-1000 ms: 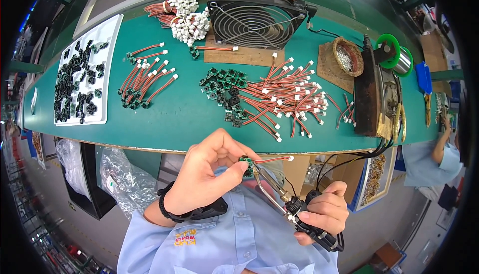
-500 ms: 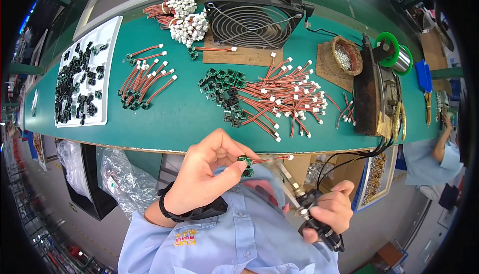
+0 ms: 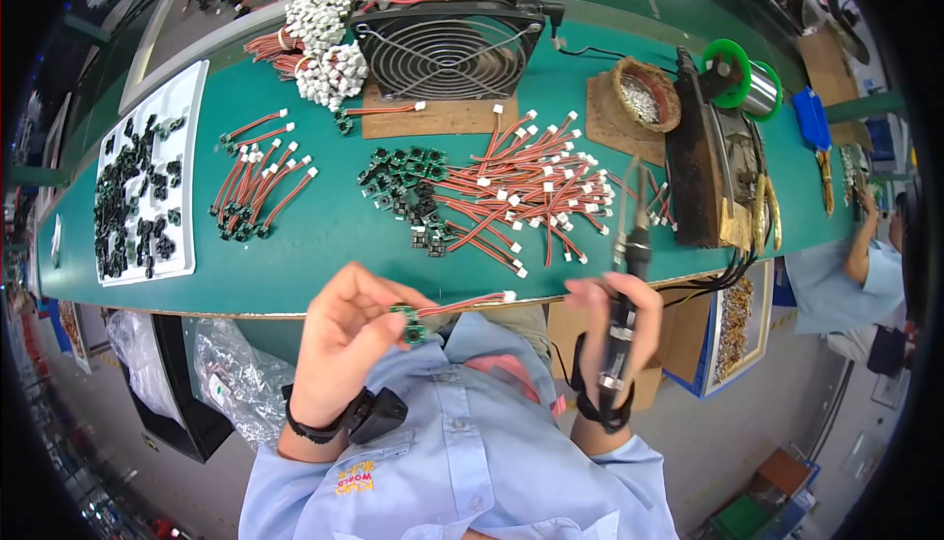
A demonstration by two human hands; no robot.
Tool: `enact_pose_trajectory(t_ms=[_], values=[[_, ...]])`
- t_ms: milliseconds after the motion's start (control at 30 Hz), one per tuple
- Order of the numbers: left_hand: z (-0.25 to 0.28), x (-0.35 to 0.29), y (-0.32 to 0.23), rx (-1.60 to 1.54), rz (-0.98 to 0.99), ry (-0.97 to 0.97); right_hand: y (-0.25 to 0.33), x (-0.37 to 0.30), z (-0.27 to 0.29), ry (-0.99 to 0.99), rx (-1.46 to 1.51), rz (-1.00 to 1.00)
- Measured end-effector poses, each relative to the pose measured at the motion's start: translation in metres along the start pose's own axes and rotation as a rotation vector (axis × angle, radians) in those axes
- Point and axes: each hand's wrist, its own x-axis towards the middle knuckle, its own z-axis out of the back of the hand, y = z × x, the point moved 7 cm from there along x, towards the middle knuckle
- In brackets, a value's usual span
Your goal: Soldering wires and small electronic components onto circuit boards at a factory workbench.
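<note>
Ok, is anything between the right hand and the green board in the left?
From the green board, only its wires and white connector reach toward the right hand; nothing else visible stands between them.

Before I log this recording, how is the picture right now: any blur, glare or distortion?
Head view: the right hand and the soldering iron look smeared, while the left hand and the green circuit board in its grip look clearer; head view: bright glints on the clear plastic bag; head view: the green table bows, with black corners around the picture.
</note>
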Motion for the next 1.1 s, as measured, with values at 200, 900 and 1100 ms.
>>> enact_pose_trajectory(t_ms=[200, 900, 1100], values=[[0.024, -0.01, -0.006, 0.051, -0.104, -0.133, 0.031, -0.002, -0.056, 0.209, -0.5, 0.589], [0.051, -0.022, -0.022, 0.082, -0.279, -0.249, 0.023, 0.008, -0.102, 0.41, -0.707, 0.676], [0.042, -0.022, -0.022, 0.088, -0.301, -0.22, 0.022, 0.014, -0.083, 0.242, -0.548, 0.751]])
